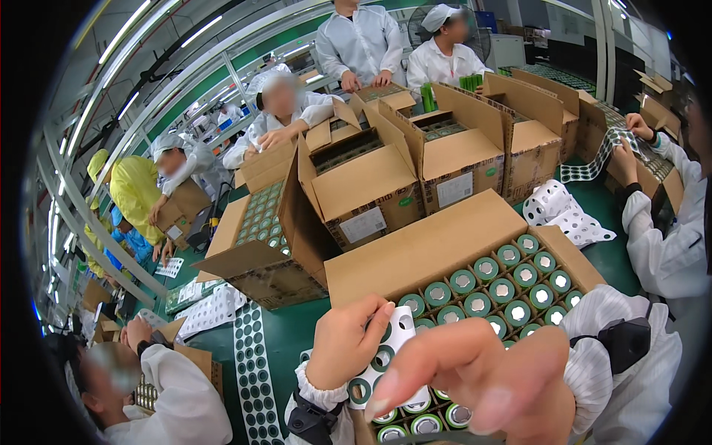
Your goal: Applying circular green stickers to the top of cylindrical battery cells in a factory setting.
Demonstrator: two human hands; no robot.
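Observation:
An opened cardboard box (408,245) in front of me holds rows of green cylindrical battery cells (475,304) in cardboard dividers. My left hand (345,341) is closed at the box's left side, its thumb and fingers pinching a white sticker strip (400,330) that carries dark green rings. The strip lies over some of the cells. Large and close to the camera, my right hand (489,371) hovers above the box, index finger and thumb apart, with nothing visible between them. It hides many of the cells.
Several opened cardboard boxes (374,185) of cells stand across the green table (308,326). A long strip of green rings (256,371) lies left; a curled, punched white strip (564,211) lies right. Co-workers surround the table, one handling a strip (612,152) at right.

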